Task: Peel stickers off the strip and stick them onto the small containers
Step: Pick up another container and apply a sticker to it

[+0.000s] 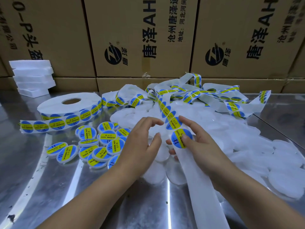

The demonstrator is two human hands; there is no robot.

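The person's right hand (202,142) pinches the sticker strip (171,119): its thumb presses on a round blue-and-yellow "SOLDERING PASTE" sticker (179,140), and its fingertips curl up from beneath the backing. Below that grip the bare white backing runs down past the right wrist to the bottom edge of the view. Above it the strip climbs, stickers in a row, into a loose tangle (198,94) heaped at the back of the steel table (49,187).

The left hand (142,144) hovers just beside the strip, fingers and thumb bent in a loose curve over the white pile. Whether it has a container in its grasp cannot be told, since white lies against white there.

Both hands sit above a broad heap of plain white containers (244,142), which spreads to the right and hides much of the table under the forearms. To the left lies a cluster of labelled containers (94,144), some overlapping and tilted. Behind them a large roll of stickers (71,106) lies flat, its free end trailing toward the left. A stack of white foam blocks (33,76) stands at the far left, and printed cardboard boxes (140,38) wall off the back.
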